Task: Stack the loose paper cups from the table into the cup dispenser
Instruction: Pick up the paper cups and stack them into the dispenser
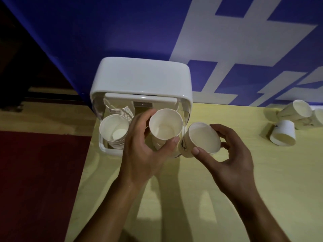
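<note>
The cup dispenser [141,84] sits at the far left corner of the bench [227,198], its front open toward the person, with a nested stack [114,131] already in its left bay. The left hand [143,151] curls around an upright cup [166,124], mouth up, held over the right bay, thumb and fingers pinching the wall. Just beside it to the right, the right hand [230,159] grips a second cup [201,138], tilted with its mouth toward the camera, fingers wrapped half closed. The left hand is nearer the bay. More loose cups [283,135] lie tipped over at the bench's far right, well apart.
</note>
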`<state>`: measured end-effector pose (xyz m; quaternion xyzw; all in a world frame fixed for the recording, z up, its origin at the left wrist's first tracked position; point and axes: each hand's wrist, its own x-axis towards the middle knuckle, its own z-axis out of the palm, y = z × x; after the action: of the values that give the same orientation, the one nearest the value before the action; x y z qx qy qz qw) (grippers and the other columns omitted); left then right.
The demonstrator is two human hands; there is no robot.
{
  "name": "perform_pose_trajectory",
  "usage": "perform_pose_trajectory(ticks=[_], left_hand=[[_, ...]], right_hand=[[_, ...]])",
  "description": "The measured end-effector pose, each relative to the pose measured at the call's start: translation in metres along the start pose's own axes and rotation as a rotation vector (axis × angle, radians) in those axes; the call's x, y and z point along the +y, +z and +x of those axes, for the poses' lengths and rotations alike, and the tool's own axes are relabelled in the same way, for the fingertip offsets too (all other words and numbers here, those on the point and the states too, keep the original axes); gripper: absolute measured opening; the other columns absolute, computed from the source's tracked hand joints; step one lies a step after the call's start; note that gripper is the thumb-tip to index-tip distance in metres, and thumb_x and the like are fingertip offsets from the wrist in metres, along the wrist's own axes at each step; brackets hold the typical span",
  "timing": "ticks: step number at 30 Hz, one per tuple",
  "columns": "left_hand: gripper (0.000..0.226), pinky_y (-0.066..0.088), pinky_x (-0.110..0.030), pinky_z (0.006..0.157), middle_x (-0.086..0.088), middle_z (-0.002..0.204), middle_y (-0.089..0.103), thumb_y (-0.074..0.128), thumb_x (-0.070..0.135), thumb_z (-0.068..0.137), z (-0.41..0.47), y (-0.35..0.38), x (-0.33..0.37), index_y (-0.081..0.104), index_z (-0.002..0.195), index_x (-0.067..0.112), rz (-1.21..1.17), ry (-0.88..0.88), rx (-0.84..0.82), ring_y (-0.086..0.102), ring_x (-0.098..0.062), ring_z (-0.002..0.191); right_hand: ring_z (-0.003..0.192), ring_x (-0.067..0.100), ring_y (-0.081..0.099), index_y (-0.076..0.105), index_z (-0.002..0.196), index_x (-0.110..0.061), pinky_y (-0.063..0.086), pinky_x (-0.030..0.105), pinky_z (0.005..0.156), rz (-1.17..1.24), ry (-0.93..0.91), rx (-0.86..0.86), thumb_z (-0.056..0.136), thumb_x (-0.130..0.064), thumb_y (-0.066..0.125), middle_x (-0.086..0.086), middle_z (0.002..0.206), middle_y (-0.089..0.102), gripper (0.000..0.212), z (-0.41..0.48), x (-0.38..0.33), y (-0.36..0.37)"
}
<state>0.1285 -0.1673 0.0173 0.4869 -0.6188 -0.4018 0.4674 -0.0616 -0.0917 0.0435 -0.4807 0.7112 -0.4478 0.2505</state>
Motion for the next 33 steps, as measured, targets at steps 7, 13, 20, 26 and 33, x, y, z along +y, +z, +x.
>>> perform_pose_trajectory(ticks=[7,13,20,26,33], left_hand=[[0.073,0.051,-0.042,0.101,0.009,0.133,0.057,0.081,0.049,0.072,-0.003,0.005,-0.032,0.057,0.137,0.025,0.209,-0.048,-0.113,0.055,-0.014,0.126],[0.077,0.053,-0.044,0.102,0.015,0.134,0.057,0.085,0.05,0.068,-0.005,0.011,-0.046,0.052,0.137,0.039,0.137,-0.196,-0.166,0.056,-0.012,0.127],[0.055,0.046,-0.026,0.108,0.016,0.143,0.058,0.063,0.034,0.093,-0.007,-0.004,-0.021,0.05,0.147,0.031,-0.031,-0.196,-0.092,0.053,-0.003,0.135],[0.029,0.044,-0.008,0.092,0.027,0.123,0.067,0.045,0.033,0.104,0.004,0.001,0.01,0.063,0.127,0.038,-0.048,-0.134,-0.024,0.06,0.003,0.121],[0.033,0.042,-0.009,0.098,0.025,0.123,0.067,0.043,0.022,0.102,0.004,0.01,-0.012,0.067,0.12,0.034,0.07,-0.175,-0.017,0.057,0.008,0.121]], right_hand=[[0.111,0.003,0.063,0.061,0.121,-0.042,0.049,0.017,0.084,0.014,0.001,0.017,0.066,-0.067,0.078,-0.029,0.121,0.065,0.062,0.004,0.002,0.003],[0.111,0.002,0.063,0.062,0.121,-0.036,0.046,0.008,0.083,0.038,-0.021,0.025,0.071,-0.056,0.085,-0.027,0.118,0.066,0.058,0.01,-0.001,0.005],[0.113,0.004,0.063,0.061,0.122,-0.037,0.046,0.009,0.084,0.09,-0.101,0.022,0.073,-0.045,0.089,-0.025,0.121,0.066,0.057,0.016,-0.022,0.022],[0.119,0.008,0.063,0.063,0.132,-0.023,0.053,0.024,0.092,0.062,-0.098,-0.054,0.073,-0.049,0.091,-0.013,0.126,0.068,0.071,0.018,-0.017,0.059],[0.117,0.004,0.06,0.065,0.132,-0.018,0.045,0.018,0.099,-0.089,-0.157,-0.072,0.075,-0.057,0.084,-0.01,0.125,0.068,0.072,0.02,0.012,0.077]])
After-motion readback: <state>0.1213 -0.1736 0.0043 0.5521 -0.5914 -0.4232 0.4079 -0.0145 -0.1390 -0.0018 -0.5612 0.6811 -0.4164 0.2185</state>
